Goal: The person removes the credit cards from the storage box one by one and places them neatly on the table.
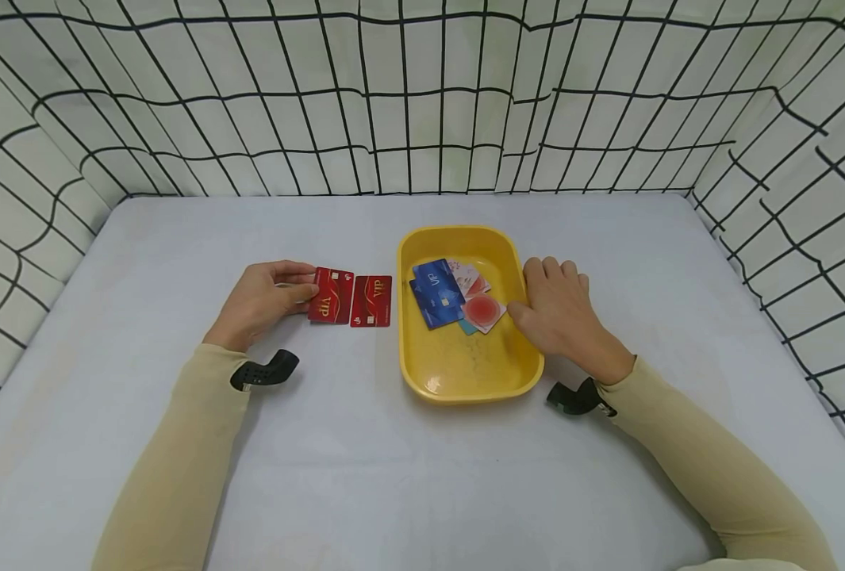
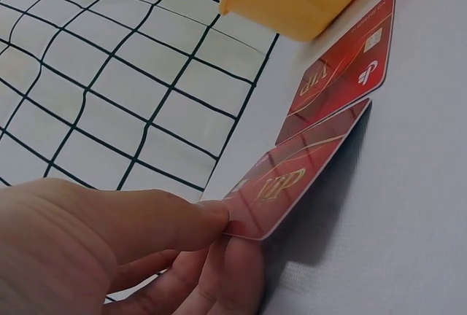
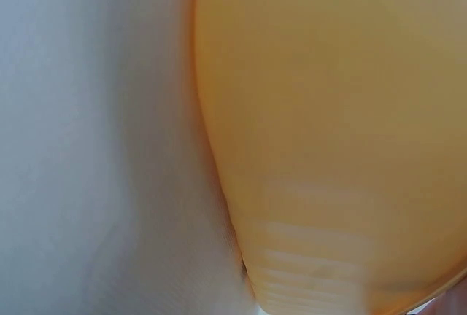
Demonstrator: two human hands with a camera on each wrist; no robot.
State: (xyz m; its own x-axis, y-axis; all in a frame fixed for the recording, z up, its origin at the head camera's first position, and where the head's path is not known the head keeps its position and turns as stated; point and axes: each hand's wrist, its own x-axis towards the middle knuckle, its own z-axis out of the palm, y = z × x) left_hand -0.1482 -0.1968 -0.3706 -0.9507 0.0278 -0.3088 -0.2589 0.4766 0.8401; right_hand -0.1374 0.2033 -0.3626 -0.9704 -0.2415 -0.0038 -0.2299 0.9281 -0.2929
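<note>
Between thumb and fingers, my left hand (image 1: 265, 301) pinches a red VIP card (image 1: 332, 295) by its left edge. In the left wrist view that card (image 2: 281, 180) is tilted, its near side raised off the table. Just right of it a second red VIP card (image 1: 371, 301) lies flat. My right hand (image 1: 561, 305) grips the right rim of a yellow plastic tray (image 1: 458, 381), thumb over the inner side and fingers outside. Inside the tray are blue VIP cards (image 1: 437, 293) and several pink-and-white cards (image 1: 484, 310), partly overlapping. The right wrist view shows mostly the tray's outer wall (image 3: 314, 111).
A white cloth covers the table (image 1: 393, 492). Black wire grid panels (image 1: 422, 95) stand along the back and both sides. Each wrist wears a black camera mount, one by the left sleeve (image 1: 265, 370) and one by the right (image 1: 579, 396).
</note>
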